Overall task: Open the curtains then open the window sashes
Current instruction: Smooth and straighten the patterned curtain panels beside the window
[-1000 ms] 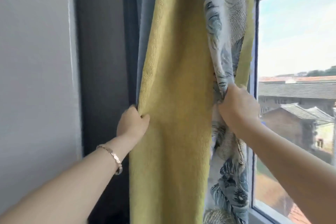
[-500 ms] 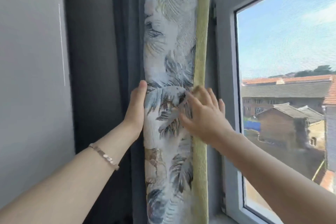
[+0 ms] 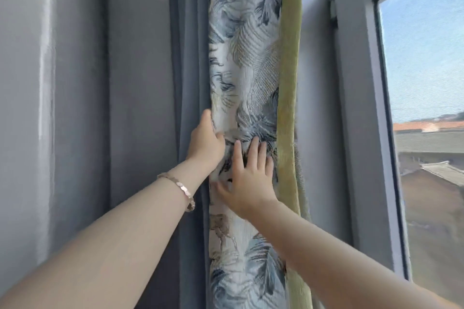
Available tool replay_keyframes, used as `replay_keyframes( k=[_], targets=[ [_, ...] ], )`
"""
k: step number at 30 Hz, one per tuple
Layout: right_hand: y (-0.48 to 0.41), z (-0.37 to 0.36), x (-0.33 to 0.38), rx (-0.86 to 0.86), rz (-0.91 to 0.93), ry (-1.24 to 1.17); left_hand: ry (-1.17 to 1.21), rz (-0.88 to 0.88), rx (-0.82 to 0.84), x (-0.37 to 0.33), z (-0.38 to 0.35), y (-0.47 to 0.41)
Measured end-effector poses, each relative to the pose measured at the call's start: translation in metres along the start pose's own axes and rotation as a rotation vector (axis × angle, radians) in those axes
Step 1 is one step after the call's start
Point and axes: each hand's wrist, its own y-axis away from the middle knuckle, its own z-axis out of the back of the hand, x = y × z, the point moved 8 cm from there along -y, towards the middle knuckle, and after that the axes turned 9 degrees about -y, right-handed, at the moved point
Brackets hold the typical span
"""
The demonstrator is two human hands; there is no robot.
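Head view: I look at the curtain, bunched into a tall roll, well to the left of the window glass.
Curtain: it has grey-blue leaves, with a green strip down the side nearer the window frame. A plain blue curtain hangs on its other side, by the grey wall.
Left hand: my left hand curls around the curtain's wall-side edge and holds the cloth. A bracelet is on that wrist.
Right hand: my right hand lies flat on the curtain, fingers spread, pressing, not pinching.
Window: the sash looks shut, so I think that job is not yet done.
What could go wrong: if I let go too fast, the loose roll may spring open and slide back over the glass, because nothing ties it.
Also: a hard tug could strain the top, which I cannot see.
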Motion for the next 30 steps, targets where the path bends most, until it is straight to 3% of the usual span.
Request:
replay_keyframes(
  k=[7,13,17,24,30],
  targets=[
    [-0.084,-0.060,-0.017,0.072,0.100,0.101,-0.079,0.140,-0.110,0.059,-0.042,-0.079],
    [-0.173,-0.120,-0.008,-0.003,-0.003,-0.255,-0.270,0.017,-0.279,0.110,-0.052,-0.143],
    [-0.238,-0.160,-0.004,-0.060,0.017,-0.288,-0.248,0.040,-0.360,0.149,-0.068,-0.200],
    [-0.356,-0.236,0.000,0.034,0.010,-0.235,-0.241,0.026,-0.312,0.230,-0.107,-0.316],
    [-0.430,-0.331,0.000,0.109,0.008,-0.138,-0.457,0.092,-0.198,0.313,-0.143,-0.377]
  ],
)
